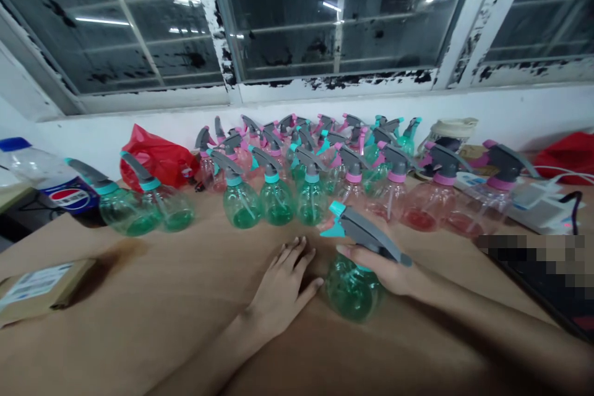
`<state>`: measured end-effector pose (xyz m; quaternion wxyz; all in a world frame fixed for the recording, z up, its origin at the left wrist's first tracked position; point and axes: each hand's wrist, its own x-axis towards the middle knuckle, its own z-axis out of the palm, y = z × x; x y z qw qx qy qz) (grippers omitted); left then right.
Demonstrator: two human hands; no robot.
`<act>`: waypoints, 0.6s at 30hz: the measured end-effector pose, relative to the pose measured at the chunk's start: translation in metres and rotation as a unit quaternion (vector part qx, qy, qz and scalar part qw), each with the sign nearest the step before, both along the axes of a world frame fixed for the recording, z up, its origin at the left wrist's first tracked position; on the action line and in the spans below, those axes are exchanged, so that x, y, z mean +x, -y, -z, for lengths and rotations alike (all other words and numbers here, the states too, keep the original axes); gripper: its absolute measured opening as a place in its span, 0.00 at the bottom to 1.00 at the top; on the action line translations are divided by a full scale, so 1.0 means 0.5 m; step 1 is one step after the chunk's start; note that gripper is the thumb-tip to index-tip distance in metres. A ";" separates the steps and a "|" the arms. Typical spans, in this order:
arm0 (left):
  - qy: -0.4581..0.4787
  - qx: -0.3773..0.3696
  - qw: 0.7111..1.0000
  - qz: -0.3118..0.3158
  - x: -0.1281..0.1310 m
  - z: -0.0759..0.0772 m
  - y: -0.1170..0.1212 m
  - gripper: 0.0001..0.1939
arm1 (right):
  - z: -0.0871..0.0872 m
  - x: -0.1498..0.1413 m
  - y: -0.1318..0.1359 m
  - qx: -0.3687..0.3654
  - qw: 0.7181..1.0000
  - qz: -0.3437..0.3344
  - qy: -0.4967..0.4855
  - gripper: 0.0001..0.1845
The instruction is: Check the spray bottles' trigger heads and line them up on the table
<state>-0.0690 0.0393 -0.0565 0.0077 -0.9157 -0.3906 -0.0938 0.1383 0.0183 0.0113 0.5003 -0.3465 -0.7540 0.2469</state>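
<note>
Bottle [355, 294] is positioned in front of the other bottles [278, 207]. Your right hand [385, 269], extended from the right, is wrapped round its neck, thumb on the near side. Your left hand [283, 297] lies palm down on the table [185, 297], fingers slightly spread, thumb toward the bottle, holding nothing.

Passage over tabletop [185, 284] left of left hand [282, 294]; spray bottles [278, 203] block way to wall [104, 136].

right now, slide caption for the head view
Right hand grips a green spray bottle; left hand rests on the table.
</note>
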 end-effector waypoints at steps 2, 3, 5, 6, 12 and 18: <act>-0.001 -0.004 1.000 0.003 0.001 0.000 0.001 0.26 | 0.002 0.000 0.000 -0.014 1.000 -0.016 0.000 0.09; 0.000 -0.005 1.000 0.004 0.002 0.001 0.001 0.26 | 0.004 0.001 0.000 -0.022 1.000 -0.020 -0.001 0.08; 0.007 -0.003 1.000 0.006 0.004 0.002 0.001 0.26 | 0.005 0.002 0.000 -0.038 0.999 -0.019 -0.001 0.06; 0.012 -0.001 1.000 0.006 0.005 0.003 0.001 0.26 | 0.005 0.002 0.001 -0.044 0.999 -0.017 -0.001 0.05; 0.015 -0.006 1.000 0.014 0.003 0.000 -0.001 0.26 | -0.004 0.004 0.003 -0.054 0.998 -0.008 0.015 0.08; -0.008 -0.014 1.000 0.016 -0.002 -0.008 0.002 0.26 | -0.002 0.003 0.000 -0.046 0.999 -0.025 0.016 0.18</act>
